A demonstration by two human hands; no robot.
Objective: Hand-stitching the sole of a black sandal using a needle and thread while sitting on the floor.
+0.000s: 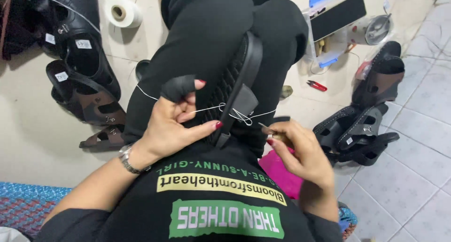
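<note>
So the black quilted sandal sole with its grey strap (235, 89) is lying on the person's lap, propped against black-trousered knees, and everything else sits around it. Left hand (176, 117), with a black wrap on its index finger and a silver wristwatch at the wrist, is just left of the sole, fingers pinched together on the white thread (206, 109) that runs across the sole to a small loop at the strap. Right hand (296, 150) is just below and right of the sole, fingertips closed around a thin metal needle-like tool (264, 127) pointing up at the strap. Can't tell whether the thread goes through it.

Further left of the sole, a pile of black and brown sandals (87, 77) on the pale floor, and a white tape roll (123, 12) above that. Right of the sole there's another heap of dark sandals (364, 124), small red snips (317, 85), and a clear plastic box with blue clips (329, 21) up top. A pink cloth (277, 169) sits below the right hand.
</note>
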